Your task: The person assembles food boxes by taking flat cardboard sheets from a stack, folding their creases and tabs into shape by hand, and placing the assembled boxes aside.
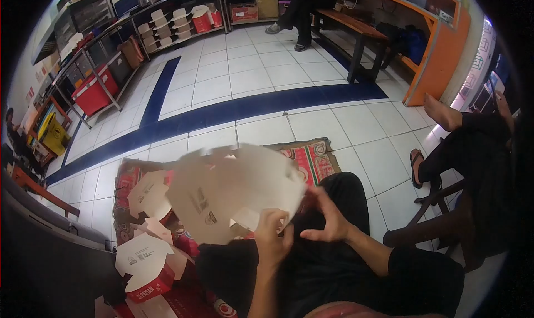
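A large cardboard takeaway food box (245,190), pale inside with small dark print on a flap, is tilted above my lap. My left hand (272,232) has its fingers closed round the box's near edge. On the right side of the box, my right hand (332,220) touches a red outer panel with its fingertips, its thumb spread away. Part of those fingers is hidden behind the panel. Lower left stands a red and white food box (147,282) with flaps up, and another pale box (153,195) lies farther back on the mat.
A patterned red mat (314,159) lies on white floor tiles with a blue stripe (250,103). Another person's bare foot (442,113) and a wooden stool (428,226) are at the right. Stacked boxes (181,23) fill a rear shelf. A wooden bench (353,26) stands behind.
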A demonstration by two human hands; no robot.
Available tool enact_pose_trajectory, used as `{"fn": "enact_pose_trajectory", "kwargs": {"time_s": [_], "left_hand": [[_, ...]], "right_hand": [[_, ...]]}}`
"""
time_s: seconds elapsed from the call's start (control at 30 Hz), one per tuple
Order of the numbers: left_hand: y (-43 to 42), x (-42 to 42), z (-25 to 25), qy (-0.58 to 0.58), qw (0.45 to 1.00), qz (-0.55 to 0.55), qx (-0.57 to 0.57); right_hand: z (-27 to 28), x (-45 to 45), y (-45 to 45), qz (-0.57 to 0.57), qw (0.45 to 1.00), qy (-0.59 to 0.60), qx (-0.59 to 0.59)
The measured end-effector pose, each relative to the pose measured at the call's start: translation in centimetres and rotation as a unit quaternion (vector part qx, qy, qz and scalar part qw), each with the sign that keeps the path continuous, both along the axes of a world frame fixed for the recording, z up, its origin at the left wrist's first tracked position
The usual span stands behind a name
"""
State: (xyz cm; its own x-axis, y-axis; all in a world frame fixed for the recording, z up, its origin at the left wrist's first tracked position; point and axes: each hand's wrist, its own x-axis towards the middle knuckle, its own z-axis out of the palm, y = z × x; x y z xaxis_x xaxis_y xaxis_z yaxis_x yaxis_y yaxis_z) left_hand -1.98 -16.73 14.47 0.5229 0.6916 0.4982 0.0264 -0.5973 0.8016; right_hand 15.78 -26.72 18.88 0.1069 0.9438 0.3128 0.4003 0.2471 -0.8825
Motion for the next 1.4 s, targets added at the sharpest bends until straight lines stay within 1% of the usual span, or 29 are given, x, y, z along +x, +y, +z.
{"fn": "enact_pose_trajectory", "kwargs": {"time_s": [0.07, 0.1, 0.13, 0.2, 0.23, 0.27, 0.3, 0.33, 0.37, 0.4, 0.43, 0.47, 0.53, 0.57, 0.6, 0.67, 0.73, 0.8, 0.83, 0.9, 0.93, 0.97, 1.03, 1.07, 1.1, 1.13, 1.27, 1.33, 1.4], "left_hand": [[-0.2, 0.5, -0.3, 0.01, 0.998, 0.01, 0.055], [-0.1, 0.5, -1.1, 0.043, 0.996, 0.006, 0.077], [0.0, 0.3, -1.7, 0.076, 0.992, 0.004, 0.1], [0.4, -0.3, -2.8, 0.088, 0.991, 0.001, 0.104], [0.5, -0.5, -2.9, 0.102, 0.989, 0.0, 0.104], [0.6, -0.7, -2.9, 0.102, 0.989, 0.001, 0.103], [0.6, -1.1, -2.9, 0.079, 0.995, -0.022, 0.059], [0.7, -1.3, -2.8, 0.055, 0.997, -0.045, 0.017], [0.5, -1.4, -3.1, 0.055, 0.997, -0.046, 0.018], [-0.1, -1.5, -3.2, -0.059, 0.987, -0.071, -0.135], [-0.5, -1.5, -3.2, -0.17, 0.939, -0.092, -0.283], [-0.6, -1.2, -3.2, -0.171, 0.939, -0.091, -0.285], [-0.2, 0.0, -1.0, -0.233, 0.903, 0.043, -0.359], [-0.1, 0.4, -0.6, -0.266, 0.894, 0.05, -0.356], [0.0, 0.9, -0.4, -0.271, 0.893, 0.066, -0.353], [-0.3, 1.0, -0.3, -0.257, 0.894, 0.079, -0.358], [-1.4, 1.8, -0.5, -0.225, 0.927, 0.088, -0.288], [-1.9, 1.5, -2.1, 0.003, 0.983, 0.121, -0.141], [-2.1, 1.0, -2.6, 0.007, 0.979, 0.151, -0.139], [-2.6, 0.1, -2.8, 0.117, 0.973, 0.194, 0.051], [-2.8, -0.1, -2.9, 0.174, 0.952, 0.207, 0.142], [-3.0, -0.2, -3.0, 0.231, 0.921, 0.214, 0.23], [-2.2, -0.3, -3.3, 0.209, 0.941, 0.194, 0.18], [-1.8, -0.3, -3.4, 0.198, 0.95, 0.185, 0.155], [-1.6, 0.1, -3.4, 0.083, 0.986, 0.143, -0.035], [-1.6, 0.2, -3.2, -0.042, 0.97, 0.093, -0.22], [-1.2, -0.2, -1.6, -0.091, 0.971, 0.079, -0.208], [-1.2, -0.2, -1.7, -0.036, 0.981, 0.097, -0.165], [-1.9, 0.2, -1.5, -0.045, 0.97, 0.067, -0.23]], "right_hand": [[-0.5, -0.2, 0.4, -0.13, 0.986, 0.031, 0.095], [-0.6, 0.0, 0.7, -0.163, 0.984, -0.033, 0.056], [-0.8, -0.4, 1.2, -0.165, 0.984, -0.034, 0.057], [-1.3, -1.7, 2.1, -0.243, 0.955, 0.13, 0.112], [-2.1, -1.3, 1.9, -0.241, 0.955, 0.129, 0.113], [-3.3, -0.6, 1.5, -0.21, 0.969, 0.128, 0.038], [-3.1, -0.6, 1.4, -0.18, 0.975, 0.127, -0.036], [-2.9, -0.9, 1.3, -0.18, 0.975, 0.128, -0.035], [-2.4, -1.2, 1.0, -0.153, 0.987, 0.045, -0.008], [-1.7, -1.6, 1.0, -0.125, 0.991, -0.039, 0.018], [-1.7, -2.0, 0.9, -0.1, 0.986, -0.125, 0.047], [-2.0, -2.2, 0.8, -0.099, 0.986, -0.125, 0.046], [-2.6, -2.8, 0.8, -0.044, 0.991, -0.123, 0.023], [-2.3, -3.1, 1.1, -0.073, 0.984, -0.14, 0.083], [-2.2, -3.2, 1.3, -0.057, 0.985, -0.137, 0.084], [-2.9, -3.8, 1.8, -0.195, 0.974, -0.049, 0.104], [-6.6, -3.8, 1.9, -0.291, 0.94, 0.178, 0.025], [-6.3, -4.1, 2.3, -0.278, 0.919, 0.278, 0.041], [-6.0, -4.7, 2.4, -0.255, 0.94, 0.212, 0.081], [-9.4, -4.0, 1.7, -0.232, 0.933, 0.259, 0.093], [-8.7, -4.5, 1.9, -0.221, 0.928, 0.282, 0.099], [-7.4, -4.7, 1.9, -0.214, 0.96, 0.15, 0.098], [-4.2, -4.8, 2.4, -0.174, 0.975, -0.076, 0.119], [-4.0, -4.6, 2.5, -0.158, 0.978, -0.067, 0.121], [-4.0, -4.2, 2.5, -0.142, 0.98, -0.089, 0.111], [-4.1, -3.8, 2.3, -0.129, 0.98, -0.112, 0.1], [-3.7, -1.9, 1.9, -0.086, 0.987, -0.11, 0.085], [-4.0, -1.7, 1.9, -0.094, 0.987, -0.092, 0.097], [-4.1, -1.6, 1.6, -0.127, 0.988, -0.049, 0.067]]}}
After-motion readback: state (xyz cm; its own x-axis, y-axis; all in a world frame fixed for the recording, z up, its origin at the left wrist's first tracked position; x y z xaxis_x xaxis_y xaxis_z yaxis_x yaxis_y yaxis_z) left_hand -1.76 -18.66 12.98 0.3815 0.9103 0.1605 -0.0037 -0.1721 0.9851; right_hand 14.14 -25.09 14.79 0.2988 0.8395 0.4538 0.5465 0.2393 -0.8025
